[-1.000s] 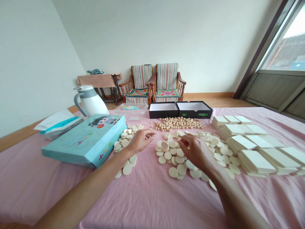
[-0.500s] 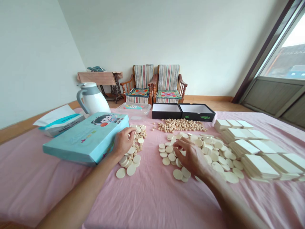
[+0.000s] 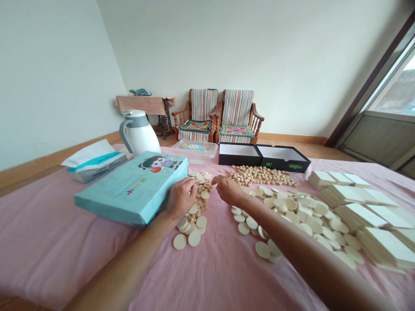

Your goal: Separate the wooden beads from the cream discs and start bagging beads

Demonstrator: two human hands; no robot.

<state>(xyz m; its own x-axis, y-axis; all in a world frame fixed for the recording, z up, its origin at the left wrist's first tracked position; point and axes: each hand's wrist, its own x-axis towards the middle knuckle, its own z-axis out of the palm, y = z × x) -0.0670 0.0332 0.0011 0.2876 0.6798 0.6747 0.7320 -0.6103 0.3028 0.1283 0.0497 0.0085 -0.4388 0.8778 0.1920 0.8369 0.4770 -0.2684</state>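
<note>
My left hand (image 3: 183,196) rests at the right edge of a teal box (image 3: 131,185), over a mixed heap of small wooden beads (image 3: 205,186) and round wooden discs (image 3: 194,238). Its fingers are curled together, and whatever they may hold is hidden. Just right of that heap is my right hand (image 3: 229,190), its thumb and fingertips drawn together toward the left hand. I cannot make out what is in that pinch. Under and beyond my right forearm spreads a larger pile of pale wooden discs (image 3: 304,216).
Behind the discs lie more wooden beads (image 3: 262,175) and two open black box halves (image 3: 283,166). Stacks of rectangular wooden pieces (image 3: 366,207) stand on the right. A clear plastic container (image 3: 207,152), a white jug (image 3: 142,137) and a tissue pack (image 3: 99,165) sit farther back on the pink cloth (image 3: 207,276).
My right hand has moved left from the disc pile to the gap beside the mixed heap, closing its fingers. My left hand stays near the heap. The view has shifted slightly.
</note>
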